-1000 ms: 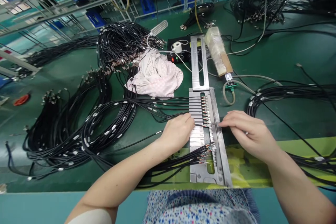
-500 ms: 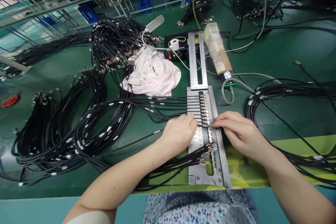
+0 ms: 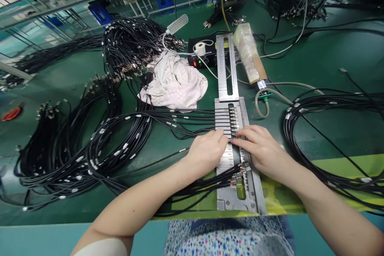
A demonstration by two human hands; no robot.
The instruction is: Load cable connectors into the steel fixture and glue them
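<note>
Parallel black cables (image 3: 204, 118) lie across the far part of the metal fixture (image 3: 225, 163), whose left side sits under the left hand's (image 3: 208, 150) bunched fingers, the right hand (image 3: 264, 150) nearly pinched just beside them, any cable grip impossible to tell.

The only lettering that partly reads stands on the front of the black box (image 3: 212, 62): a short run of pale characters (image 3: 209, 53) ending in what looks like "2A", with the characters ahead of it too blurred to settle. A yellow label (image 3: 226, 45) sits on the same box — its print is illegible. The pale sticker (image 3: 261, 84) on the wrapped tool (image 3: 246, 50) bears a dark mark, also unreadable. Small white tags (image 3: 126, 145) dot the black cables (image 3: 146, 134) — any print too small to make out.
</note>
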